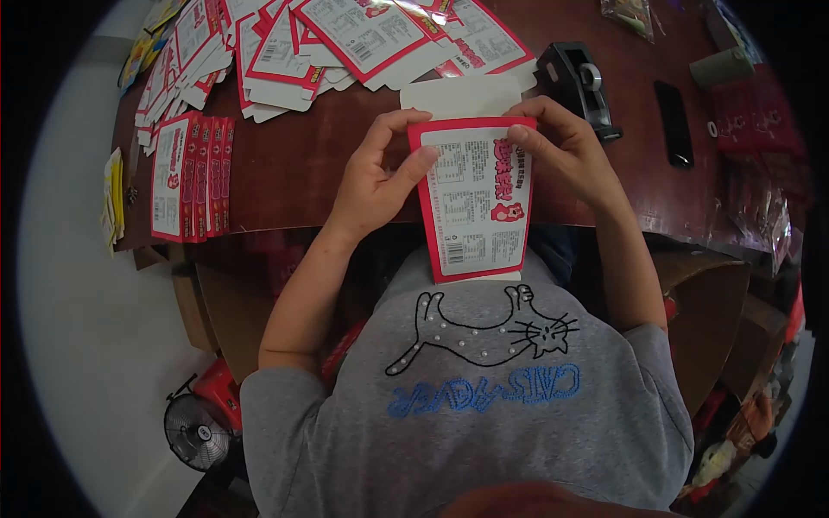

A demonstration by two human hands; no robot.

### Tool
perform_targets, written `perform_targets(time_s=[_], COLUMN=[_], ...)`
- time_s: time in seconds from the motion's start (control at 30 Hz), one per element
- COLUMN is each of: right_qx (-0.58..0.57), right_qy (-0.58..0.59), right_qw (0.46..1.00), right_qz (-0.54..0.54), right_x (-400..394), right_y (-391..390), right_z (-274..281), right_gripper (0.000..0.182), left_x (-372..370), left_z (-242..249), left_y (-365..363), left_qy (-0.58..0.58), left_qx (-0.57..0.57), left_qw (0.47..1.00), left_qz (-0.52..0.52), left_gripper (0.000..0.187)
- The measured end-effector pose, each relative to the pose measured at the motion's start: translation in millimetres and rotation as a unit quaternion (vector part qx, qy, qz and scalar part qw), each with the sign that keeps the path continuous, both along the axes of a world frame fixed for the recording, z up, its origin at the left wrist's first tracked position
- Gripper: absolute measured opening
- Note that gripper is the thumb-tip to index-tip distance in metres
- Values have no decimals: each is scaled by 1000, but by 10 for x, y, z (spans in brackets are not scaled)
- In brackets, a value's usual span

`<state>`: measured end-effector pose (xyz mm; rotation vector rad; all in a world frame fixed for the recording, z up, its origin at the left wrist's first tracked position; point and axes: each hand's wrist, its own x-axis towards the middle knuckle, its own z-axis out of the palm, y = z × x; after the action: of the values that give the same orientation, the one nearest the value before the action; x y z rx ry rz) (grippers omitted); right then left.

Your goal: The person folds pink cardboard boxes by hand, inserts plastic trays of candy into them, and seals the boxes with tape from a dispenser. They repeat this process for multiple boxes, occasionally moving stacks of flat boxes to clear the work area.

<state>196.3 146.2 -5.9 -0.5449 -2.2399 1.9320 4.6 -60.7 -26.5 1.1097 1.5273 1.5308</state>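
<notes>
A red-bordered white carton (471,203) with red lettering, a cartoon bear and a barcode is held between my two hands, tilted over the table's near edge. Its lower end is close to my grey shirt, and a plain white flap (471,95) extends from the far end. My left hand (380,177) pinches the left side near the top corner, thumb on the printed face. At the top right corner, my right hand (566,147) grips with the thumb on the face and fingers behind. Whether the carton is flat or opened out inside cannot be made out.
Flat printed cartons (363,43) lie heaped at the back. Several filled-out boxes (194,177) stand in a row at the left. A black tape dispenser (577,86) is right of the carton, with a phone (673,123) beyond it. A small fan (199,432) sits low left.
</notes>
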Motion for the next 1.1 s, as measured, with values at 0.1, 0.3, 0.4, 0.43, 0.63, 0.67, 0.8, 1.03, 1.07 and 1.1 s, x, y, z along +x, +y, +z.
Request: perform_targets(time_s=[0.1,0.3,0.4,0.43,0.63,0.67,0.8,1.03,1.07,1.1], right_qx=[75,15,10,10,48,49,60,27,-22,-20], right_qy=[89,161,136,132,123,93,93,18,23,21], right_qw=[992,983,987,990,991,994,993,998,999,998], right_qz=[-43,-85,-85,-46,18,-3,-37,-48,-41,-46], right_x=[-6,-92,-72,-54,-46,-69,-179,25,74,97], right_y=[-52,-134,-75,-27,74,42,-48,95,91,87], right_z=[-123,-41,24,20,127,173,307,307,297,280], right_gripper=[40,53,49,44,26,24,23,21,20,20], left_x=[-82,-15,-112,-106,58,39,21,-40,-51,-65], left_z=[-48,122,17,60,318,343,466,492,440,382], left_y=[47,35,20,66,77,94,225,260,235,214], left_qy=[29,-52,63,128,-75,-76,9,11,10,13], left_qx=[20,25,22,61,14,12,-40,-27,-28,-23], left_qw=[999,996,995,986,995,995,997,999,999,999], left_qz=[20,73,69,83,63,63,69,-36,-41,-39], left_gripper=[38,22,23,24,19,19,19,19,19,20])
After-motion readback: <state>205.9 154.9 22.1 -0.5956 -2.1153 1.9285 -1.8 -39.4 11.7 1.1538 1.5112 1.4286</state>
